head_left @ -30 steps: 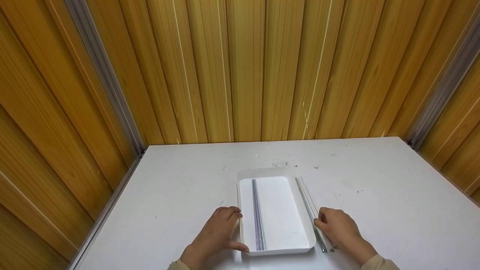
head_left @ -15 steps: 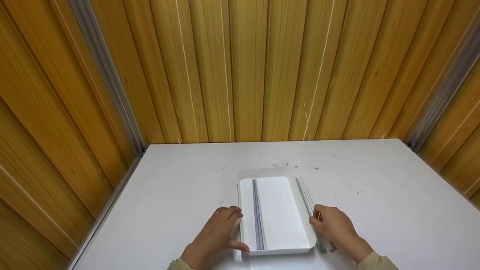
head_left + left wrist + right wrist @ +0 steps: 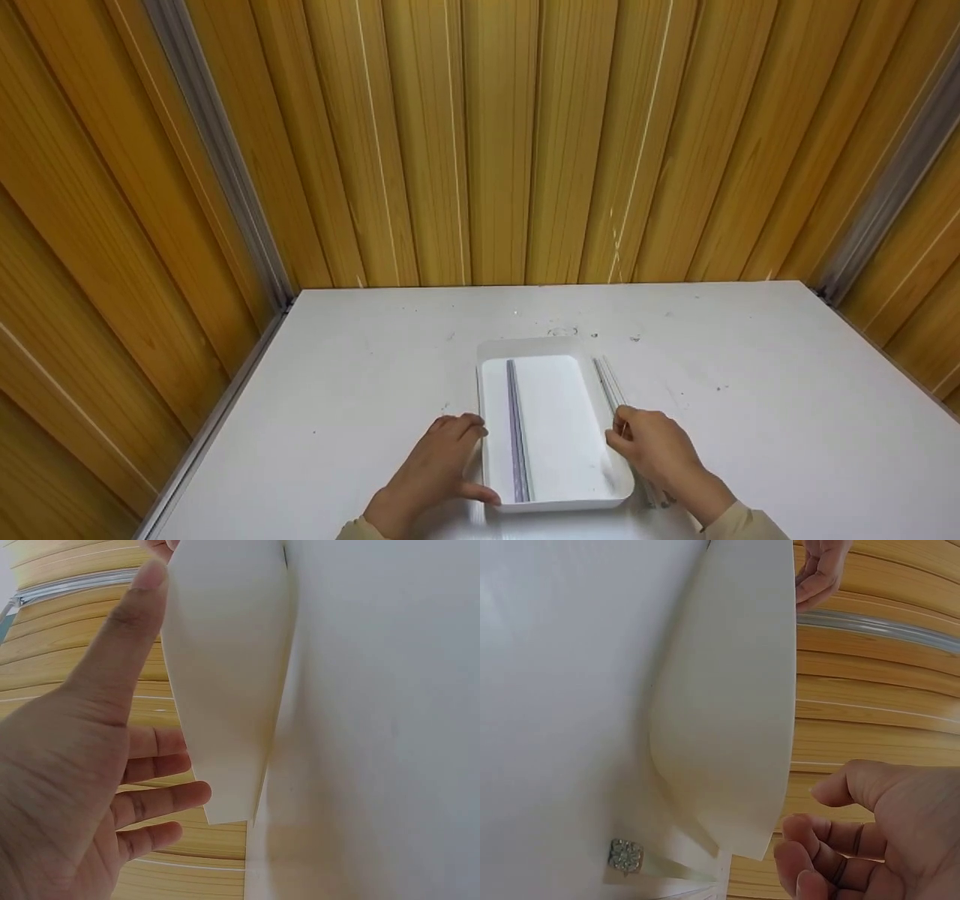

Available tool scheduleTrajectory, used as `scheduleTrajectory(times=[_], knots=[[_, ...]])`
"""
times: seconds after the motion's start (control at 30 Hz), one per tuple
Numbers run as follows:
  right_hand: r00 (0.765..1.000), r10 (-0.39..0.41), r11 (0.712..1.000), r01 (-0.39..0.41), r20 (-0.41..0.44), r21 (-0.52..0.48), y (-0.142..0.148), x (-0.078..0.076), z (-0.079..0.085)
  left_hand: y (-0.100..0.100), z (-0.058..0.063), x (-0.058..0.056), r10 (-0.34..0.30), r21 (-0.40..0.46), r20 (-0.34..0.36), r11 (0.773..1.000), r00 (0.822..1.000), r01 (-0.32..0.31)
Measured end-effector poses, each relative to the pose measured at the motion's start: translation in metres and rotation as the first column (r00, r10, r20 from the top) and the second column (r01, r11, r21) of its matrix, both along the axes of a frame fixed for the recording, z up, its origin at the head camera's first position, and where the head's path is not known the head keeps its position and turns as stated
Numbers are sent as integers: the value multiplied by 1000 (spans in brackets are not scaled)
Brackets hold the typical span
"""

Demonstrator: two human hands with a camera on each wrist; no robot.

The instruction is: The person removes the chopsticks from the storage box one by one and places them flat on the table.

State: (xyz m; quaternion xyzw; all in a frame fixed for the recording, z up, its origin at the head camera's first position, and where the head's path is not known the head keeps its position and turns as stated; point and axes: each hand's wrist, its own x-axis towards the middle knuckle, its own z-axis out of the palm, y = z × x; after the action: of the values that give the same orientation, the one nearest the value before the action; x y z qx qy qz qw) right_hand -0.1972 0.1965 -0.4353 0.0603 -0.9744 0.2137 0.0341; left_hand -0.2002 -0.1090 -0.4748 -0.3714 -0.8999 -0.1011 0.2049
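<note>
A white rectangular tray [image 3: 559,420] lies on the white table with its long side pointing away from me. Purple and silvery-green chopsticks [image 3: 517,442] lie lengthwise along its left half. My left hand [image 3: 442,461] spans the tray's left side, thumb at the near corner and fingertips against the wall. Just outside the right wall are more chopsticks [image 3: 609,379], partly covered by my right hand [image 3: 660,446]. That hand's loosely curled fingers are right at the tray's right rim, with nothing visible between thumb and fingertips in the right wrist view. One chopstick's patterned silver end [image 3: 626,856] shows there.
Wood-patterned panels [image 3: 495,150] rise behind the table [image 3: 360,352] and at both sides. Grey metal strips [image 3: 225,150] run along the corners. A few dark marks [image 3: 562,331] spot the tabletop beyond the tray.
My right hand has shifted left from over the chopsticks outside to the tray's right rim. The left hand, the tray and the chopsticks inside keep their places.
</note>
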Motion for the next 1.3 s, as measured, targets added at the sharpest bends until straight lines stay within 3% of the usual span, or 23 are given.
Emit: scheduleTrajectory(times=[0.4, 1.3], knots=[[1000, 15, 999, -16, -8, -42, -16, -2, 1, 0, 1, -1, 29, -22, 37, 999, 999, -28], [975, 194, 978, -201, -113, -59, -55, -10, -7, 1, 0, 0, 28, -9, 58, 1000, 998, -28]])
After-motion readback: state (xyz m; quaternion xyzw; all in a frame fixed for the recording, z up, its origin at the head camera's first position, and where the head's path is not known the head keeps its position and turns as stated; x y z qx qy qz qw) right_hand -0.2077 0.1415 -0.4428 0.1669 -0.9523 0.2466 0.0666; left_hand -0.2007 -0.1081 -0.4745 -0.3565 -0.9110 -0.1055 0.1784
